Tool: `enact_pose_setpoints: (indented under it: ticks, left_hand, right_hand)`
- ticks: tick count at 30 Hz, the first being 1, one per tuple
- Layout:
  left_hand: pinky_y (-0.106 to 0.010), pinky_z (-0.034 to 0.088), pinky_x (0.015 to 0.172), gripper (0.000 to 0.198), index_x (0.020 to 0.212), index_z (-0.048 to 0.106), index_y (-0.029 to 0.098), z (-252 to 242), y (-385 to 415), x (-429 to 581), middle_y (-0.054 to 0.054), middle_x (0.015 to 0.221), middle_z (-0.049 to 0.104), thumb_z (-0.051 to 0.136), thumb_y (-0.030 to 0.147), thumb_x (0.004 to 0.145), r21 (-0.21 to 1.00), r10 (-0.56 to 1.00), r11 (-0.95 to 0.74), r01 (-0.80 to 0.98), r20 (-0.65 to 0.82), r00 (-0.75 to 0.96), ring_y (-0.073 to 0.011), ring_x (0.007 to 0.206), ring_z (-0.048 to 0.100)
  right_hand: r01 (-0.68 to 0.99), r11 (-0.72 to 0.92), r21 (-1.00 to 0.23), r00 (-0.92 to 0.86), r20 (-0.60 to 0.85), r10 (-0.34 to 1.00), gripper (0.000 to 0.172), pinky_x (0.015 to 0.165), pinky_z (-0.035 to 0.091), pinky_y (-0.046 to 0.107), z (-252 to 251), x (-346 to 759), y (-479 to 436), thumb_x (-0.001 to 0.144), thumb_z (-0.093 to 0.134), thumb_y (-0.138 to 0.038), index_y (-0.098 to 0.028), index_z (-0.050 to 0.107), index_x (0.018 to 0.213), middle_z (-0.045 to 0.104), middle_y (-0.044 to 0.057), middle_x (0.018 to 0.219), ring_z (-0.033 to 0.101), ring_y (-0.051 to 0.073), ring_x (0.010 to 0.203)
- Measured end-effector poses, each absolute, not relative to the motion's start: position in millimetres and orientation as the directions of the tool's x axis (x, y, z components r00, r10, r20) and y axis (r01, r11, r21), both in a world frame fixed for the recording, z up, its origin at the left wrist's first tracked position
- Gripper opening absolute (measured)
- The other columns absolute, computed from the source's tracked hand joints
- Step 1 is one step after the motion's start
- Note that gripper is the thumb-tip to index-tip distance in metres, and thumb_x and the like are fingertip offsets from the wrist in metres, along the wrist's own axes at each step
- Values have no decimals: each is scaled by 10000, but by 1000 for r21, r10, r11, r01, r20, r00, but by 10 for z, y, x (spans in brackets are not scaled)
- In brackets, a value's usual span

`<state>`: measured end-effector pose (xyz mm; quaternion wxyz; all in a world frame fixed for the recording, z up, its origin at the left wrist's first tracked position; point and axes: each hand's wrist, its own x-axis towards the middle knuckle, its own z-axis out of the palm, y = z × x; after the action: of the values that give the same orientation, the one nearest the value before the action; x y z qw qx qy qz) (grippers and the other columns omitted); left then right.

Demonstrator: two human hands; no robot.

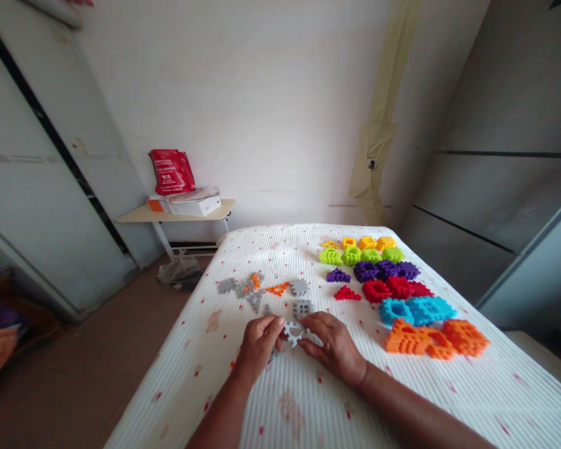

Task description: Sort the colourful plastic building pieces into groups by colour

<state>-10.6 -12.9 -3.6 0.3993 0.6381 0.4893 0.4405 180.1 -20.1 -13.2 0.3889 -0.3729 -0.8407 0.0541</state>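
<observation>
Between my two hands is a light grey interlocking building piece [292, 340] with notched edges and a hole in its middle. My left hand [258, 344] pinches its left side between thumb and fingers. On the other side, my right hand [335, 344] has its fingers and thumb closed on the right edge. Just beyond lie a grey window-shaped piece [302, 308] and a solid grey square piece [299, 287]. More grey pieces lie partly hidden by my left hand. An orange triangular piece [277, 289] rests farther left, near a cluster of grey and orange pieces [249, 287].
Sorted rows of pieces fill the right side: yellow [368, 243], lime green [351, 256], purple [387, 270], red [399, 287], blue [432, 310] and orange [465, 337]. They lie on a white ribbed cover [280, 399]. A small table [140, 215] bears a red bag [172, 171].
</observation>
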Motion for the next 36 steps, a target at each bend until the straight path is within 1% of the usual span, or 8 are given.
enact_pose_setpoints:
  ticks: [8, 13, 17, 19, 22, 27, 32, 36]
  left_hand:
    - [-230, 266, 504, 400, 464, 432, 170, -143, -111, -22, 30, 462, 427, 430, 338, 828, 682, 865, -498, 535, 351, 358, -95, 481, 404]
    - [-223, 312, 491, 412, 512, 495, 169, -188, -113, 9, 11, 485, 506, 382, 379, 847, 823, 925, -351, 447, 232, 300, -101, 456, 450]
    - [-217, 324, 487, 434, 529, 511, 164, -195, -104, -5, 9, 495, 520, 364, 413, 854, 859, 942, -284, 427, 168, 289, -95, 441, 448]
    - [-219, 323, 509, 425, 513, 501, 164, -181, -102, -11, 8, 492, 513, 362, 374, 855, 776, 928, -351, 524, 213, 307, -102, 475, 467]
    - [-235, 316, 547, 384, 528, 529, 162, -144, -112, -17, -6, 528, 548, 388, 312, 851, 531, 891, -455, 715, 273, 363, -119, 538, 506]
    - [-264, 345, 620, 300, 649, 629, 175, -99, -148, 2, -43, 675, 648, 458, 329, 841, 228, 892, -439, 869, 225, 392, -164, 667, 588]
    - [-272, 358, 656, 215, 695, 650, 187, -84, -149, 31, -41, 727, 666, 531, 329, 804, 171, 919, -377, 910, 190, 345, -176, 722, 606]
    - [-261, 354, 672, 250, 749, 649, 190, -38, -113, -29, -35, 782, 670, 454, 308, 853, 190, 955, -248, 950, 211, 207, -155, 758, 606]
  right_hand:
    - [675, 669, -311, -509, 462, 727, 172, 710, 460, 327, -191, 2008, -226, 888, 484, -254, -205, 648, 903, 659, 65, 822, 600, 195, 783]
    - [648, 673, -356, -516, 445, 732, 188, 741, 460, 322, -194, 2020, -231, 865, 514, -259, -186, 594, 1019, 659, 79, 927, 599, 203, 848]
    - [673, 674, -305, -508, 473, 720, 129, 712, 436, 300, -179, 2034, -229, 877, 488, -209, -180, 584, 958, 653, 68, 869, 589, 189, 810]
    - [679, 690, -251, -534, 476, 699, 103, 705, 415, 295, -161, 2042, -219, 877, 491, -190, -175, 583, 922, 651, 60, 838, 582, 179, 778]
    - [691, 700, -179, -583, 433, 687, 65, 695, 383, 294, -140, 2049, -195, 853, 518, -166, -166, 581, 872, 638, 46, 788, 568, 169, 739]
    - [735, 668, -118, -604, 336, 723, 49, 673, 350, 290, -185, 2048, -148, 792, 544, -129, -172, 563, 779, 607, 23, 737, 544, 161, 716]
    - [775, 612, -161, -546, 319, 775, 74, 699, 374, 277, -269, 2029, -112, 779, 542, -104, -171, 567, 761, 598, 27, 769, 533, 161, 748]
    - [756, 614, -227, -526, 348, 776, 82, 744, 399, 279, -292, 2023, -104, 782, 548, -96, -172, 571, 764, 591, 31, 788, 528, 164, 783]
